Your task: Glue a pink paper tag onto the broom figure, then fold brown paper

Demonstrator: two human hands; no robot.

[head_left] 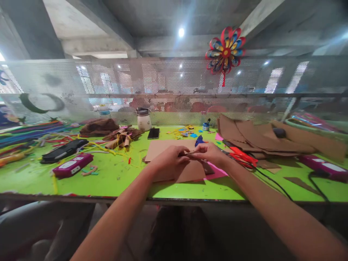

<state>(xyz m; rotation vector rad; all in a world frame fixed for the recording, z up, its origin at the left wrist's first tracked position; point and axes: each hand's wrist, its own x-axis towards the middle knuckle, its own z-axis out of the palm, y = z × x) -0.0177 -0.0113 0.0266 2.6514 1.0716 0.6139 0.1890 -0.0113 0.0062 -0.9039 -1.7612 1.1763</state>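
Both of my hands meet over sheets of brown cardboard on the green table. My left hand is closed, its fingertips pinching one end of a small brown strip that looks like cardboard or paper. At the strip's other end, my right hand pinches too, thumb and fingers together. Part of the strip is hidden by the fingers. Under the cardboard, a pink sheet sticks out on the right. Just behind my right hand is a small dark blue piece.
To the right lie red-handled scissors, a black cable and stacked brown sheets. On the left are a purple box, a black case and colored pipe cleaners. A jar and a phone stand farther back.
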